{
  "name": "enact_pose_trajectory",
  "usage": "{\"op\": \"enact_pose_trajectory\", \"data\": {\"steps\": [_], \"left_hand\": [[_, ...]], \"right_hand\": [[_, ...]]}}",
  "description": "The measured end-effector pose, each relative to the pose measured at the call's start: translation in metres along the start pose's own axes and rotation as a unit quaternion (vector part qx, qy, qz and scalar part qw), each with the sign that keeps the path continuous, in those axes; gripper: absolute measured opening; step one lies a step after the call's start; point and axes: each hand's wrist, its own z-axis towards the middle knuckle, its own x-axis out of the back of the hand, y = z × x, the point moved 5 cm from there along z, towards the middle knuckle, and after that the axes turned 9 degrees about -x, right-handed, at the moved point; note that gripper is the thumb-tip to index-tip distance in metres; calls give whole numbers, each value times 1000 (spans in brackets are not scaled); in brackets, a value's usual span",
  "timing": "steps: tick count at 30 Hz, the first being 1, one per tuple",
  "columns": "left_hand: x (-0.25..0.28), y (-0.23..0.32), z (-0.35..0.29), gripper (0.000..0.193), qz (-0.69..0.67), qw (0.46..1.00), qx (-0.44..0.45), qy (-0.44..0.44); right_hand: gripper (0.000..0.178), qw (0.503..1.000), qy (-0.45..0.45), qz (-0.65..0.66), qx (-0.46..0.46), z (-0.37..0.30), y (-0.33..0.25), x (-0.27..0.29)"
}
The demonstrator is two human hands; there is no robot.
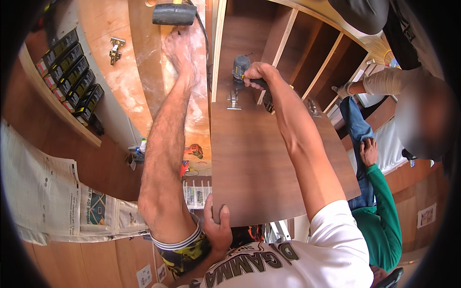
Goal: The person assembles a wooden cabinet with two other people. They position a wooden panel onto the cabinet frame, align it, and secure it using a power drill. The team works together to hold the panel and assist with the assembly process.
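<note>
My right hand (259,77) is wrapped around the handle of a cordless drill (240,67), grey and black with some yellow. The drill is over the join between a brown wooden cabinet door (278,168) and the open cabinet frame (278,36); its tip is hidden. Just nearer to me, a metal hinge (234,100) lies on the door, and a second hinge (313,108) sits farther right. My left hand (218,228) grips the door's near left corner, thumb on the top face and a finger along the side edge.
A black rubber mallet (174,14) lies beyond my bare foot, a loose hinge (115,50) to its left. Black boxes (72,77) line the left. A red power tool (194,151) lies near my leg. At right are a green-sleeved person's hand (369,151) and another person's gloved hand (342,90).
</note>
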Motion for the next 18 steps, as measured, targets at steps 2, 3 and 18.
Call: {"op": "enact_pose_trajectory", "data": {"steps": [2, 3, 18], "left_hand": [[2, 6, 2, 54, 31, 999, -29, -2], [3, 11, 2, 53, 43, 998, -49, 0], [-27, 149, 59, 4, 316, 762, -553, 115]], "right_hand": [[13, 998, 60, -1, 32, -40, 2, 1], [14, 996, 76, -23, 50, -63, 5, 0], [26, 646, 671, -63, 358, -569, 143, -71]]}}
